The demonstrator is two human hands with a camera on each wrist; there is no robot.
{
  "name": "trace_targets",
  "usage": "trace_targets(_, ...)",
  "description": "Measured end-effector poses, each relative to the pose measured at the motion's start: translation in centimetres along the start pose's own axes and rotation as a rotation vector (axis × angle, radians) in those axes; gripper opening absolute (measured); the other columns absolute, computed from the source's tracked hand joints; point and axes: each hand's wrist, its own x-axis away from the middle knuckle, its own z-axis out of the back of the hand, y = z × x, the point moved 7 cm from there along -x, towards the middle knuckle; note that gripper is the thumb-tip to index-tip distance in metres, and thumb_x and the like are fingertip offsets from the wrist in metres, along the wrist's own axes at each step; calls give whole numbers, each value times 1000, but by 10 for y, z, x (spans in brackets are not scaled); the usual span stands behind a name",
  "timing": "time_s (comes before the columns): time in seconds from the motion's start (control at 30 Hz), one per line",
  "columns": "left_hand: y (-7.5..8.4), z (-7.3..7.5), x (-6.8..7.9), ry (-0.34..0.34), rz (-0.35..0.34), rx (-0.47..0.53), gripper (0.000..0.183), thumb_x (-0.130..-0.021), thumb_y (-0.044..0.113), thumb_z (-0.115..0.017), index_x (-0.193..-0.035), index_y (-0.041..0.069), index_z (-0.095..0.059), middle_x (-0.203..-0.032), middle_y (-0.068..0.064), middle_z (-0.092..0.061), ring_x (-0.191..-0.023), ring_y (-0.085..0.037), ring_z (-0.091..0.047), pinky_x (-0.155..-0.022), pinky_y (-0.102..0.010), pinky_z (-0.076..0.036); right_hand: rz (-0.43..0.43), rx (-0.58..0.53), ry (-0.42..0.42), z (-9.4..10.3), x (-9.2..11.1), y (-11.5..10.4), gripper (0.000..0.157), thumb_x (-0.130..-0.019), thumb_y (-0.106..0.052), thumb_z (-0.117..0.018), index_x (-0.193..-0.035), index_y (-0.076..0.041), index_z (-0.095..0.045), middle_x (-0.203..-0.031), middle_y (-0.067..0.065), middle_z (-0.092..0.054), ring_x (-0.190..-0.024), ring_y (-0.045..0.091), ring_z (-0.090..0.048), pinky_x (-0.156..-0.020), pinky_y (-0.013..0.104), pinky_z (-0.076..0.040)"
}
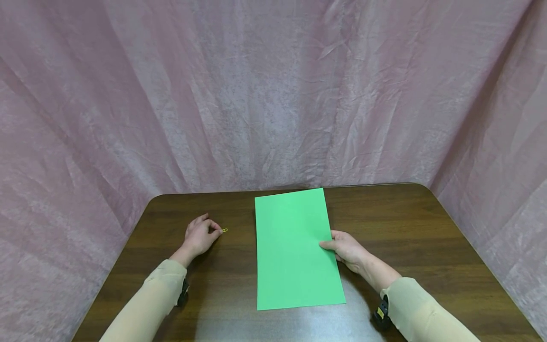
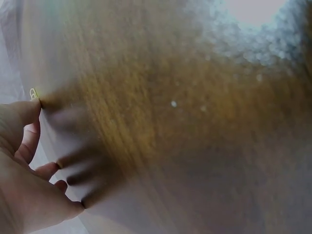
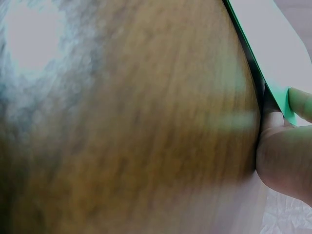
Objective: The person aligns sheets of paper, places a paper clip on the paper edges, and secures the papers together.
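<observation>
Between thumb and forefinger, my left hand (image 1: 201,236) pinches a small yellow paper clip (image 1: 224,230) on the left half of the table. The left wrist view shows the looped end of the paper clip (image 2: 33,92) sticking out past the fingertips, with the other fingers spread close over the wood. My right hand (image 1: 349,250) grips a green sheet of paper (image 1: 295,256) by its right edge, thumb on top and fingers underneath. In the right wrist view, the edge of the green sheet (image 3: 279,95) is raised off the tabletop at the thumb.
A dark brown wooden table (image 1: 393,218) with rounded far corners lies under both hands. Pink velvet curtains (image 1: 273,95) hang behind it and at the sides. Light glares off the tabletop near the front. A dark device (image 1: 381,311) is strapped to the right wrist.
</observation>
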Motion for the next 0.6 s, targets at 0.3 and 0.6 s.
trace_targets(0.3,5,0,1,36,-31,11,12,-99,21,-68,-99,9,-72,-153,-30,-40,-143,-53,-26,-115,-66,-24,0,3,4,1,0,0,46,-105,-9,-56,-145,11,-43,-118,13,-72,-97,22,-72,-83,37,-59)
trace_targets(0.6,4,-1,0,30,-21,37,12,-100,21,-68,-107,11,-71,-155,-29,-38,-144,-53,-23,-115,-67,-20,9,3,-7,0,0,0,46,-106,-9,-56,-145,12,-44,-120,15,-71,-99,22,-72,-84,37,-59)
